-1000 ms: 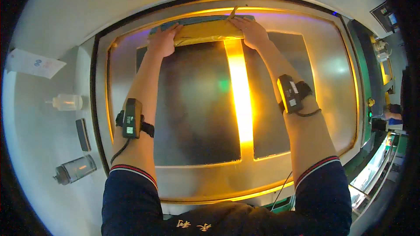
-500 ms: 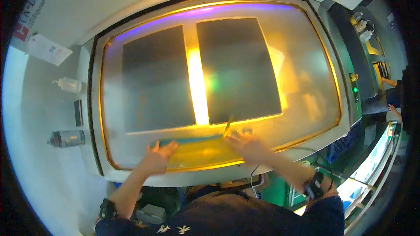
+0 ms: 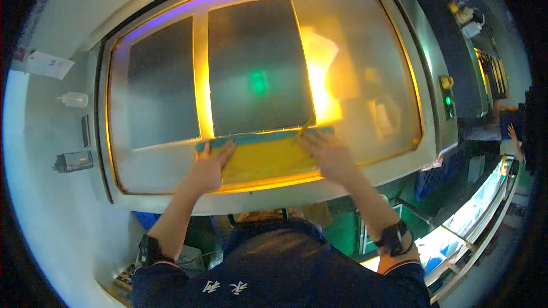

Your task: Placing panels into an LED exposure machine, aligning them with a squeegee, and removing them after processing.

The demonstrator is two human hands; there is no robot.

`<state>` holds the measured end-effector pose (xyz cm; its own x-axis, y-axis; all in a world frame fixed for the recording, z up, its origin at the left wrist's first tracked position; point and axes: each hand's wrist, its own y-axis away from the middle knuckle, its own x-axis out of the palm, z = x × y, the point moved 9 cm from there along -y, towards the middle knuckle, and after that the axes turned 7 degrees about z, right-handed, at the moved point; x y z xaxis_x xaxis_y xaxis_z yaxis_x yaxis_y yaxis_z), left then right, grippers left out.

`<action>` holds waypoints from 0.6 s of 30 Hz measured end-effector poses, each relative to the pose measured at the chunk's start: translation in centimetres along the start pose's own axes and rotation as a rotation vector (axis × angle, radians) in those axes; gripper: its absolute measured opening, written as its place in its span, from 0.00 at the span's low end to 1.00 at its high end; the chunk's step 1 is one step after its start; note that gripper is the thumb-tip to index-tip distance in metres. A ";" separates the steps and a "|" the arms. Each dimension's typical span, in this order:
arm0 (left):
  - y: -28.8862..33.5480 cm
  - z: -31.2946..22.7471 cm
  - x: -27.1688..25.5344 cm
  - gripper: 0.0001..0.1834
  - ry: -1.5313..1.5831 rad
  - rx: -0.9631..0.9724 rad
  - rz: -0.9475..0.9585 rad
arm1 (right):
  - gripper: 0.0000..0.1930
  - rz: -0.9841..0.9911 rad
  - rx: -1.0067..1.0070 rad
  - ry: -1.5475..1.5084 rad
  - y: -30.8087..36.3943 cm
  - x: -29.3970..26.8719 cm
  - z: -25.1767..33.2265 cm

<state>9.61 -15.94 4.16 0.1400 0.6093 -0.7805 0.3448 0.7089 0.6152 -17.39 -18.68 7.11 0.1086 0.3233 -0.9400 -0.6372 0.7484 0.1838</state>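
A yellow, film-like sheet (image 3: 268, 158) with a blue-green strip (image 3: 260, 138) along its far edge lies at the near side of the glass-topped bed. My left hand (image 3: 209, 168) rests on its left end, fingers apart and stretched forward. At the right end my right hand (image 3: 330, 153) presses near the strip, with a slim yellowish pointed tool (image 3: 302, 130) sticking out from its fingers. The tool's exact kind is too blurred to tell. Just beyond the sheet is a large dark panel (image 3: 257, 57); a second dark panel (image 3: 162, 80) lies left of it.
A raised frame (image 3: 425, 102) borders the bed. White bottle (image 3: 74, 100), dark flat object (image 3: 85, 131) and clear bottle (image 3: 74, 162) are on the left ledge. A lit green button (image 3: 448, 101) sits on the right side. Another person's hand (image 3: 512, 133) shows at far right.
Both hands have slid the yellow sheet away from me, up against the near edge of the right panel. The view has shifted, so the bed appears higher and further left.
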 end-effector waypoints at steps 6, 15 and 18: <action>-24.9 10.3 -18.1 0.42 -0.056 -0.113 -0.409 | 0.36 -0.072 0.063 0.238 -24.5 -4.9 -22.2; -39.7 19.8 -28.3 0.40 -0.016 -0.152 -0.529 | 0.39 -0.205 0.126 0.154 -38.9 -10.6 -31.7; -38.9 14.2 -27.7 0.41 -0.051 -0.106 -0.598 | 0.36 -0.216 0.144 0.312 -34.1 -9.6 -33.9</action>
<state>5.50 -65.40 0.28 -0.0045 0.0791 -0.9969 0.2834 0.9561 0.0746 -22.61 -66.91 0.10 -0.0228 -0.0247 -0.9994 -0.5096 0.8604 -0.0096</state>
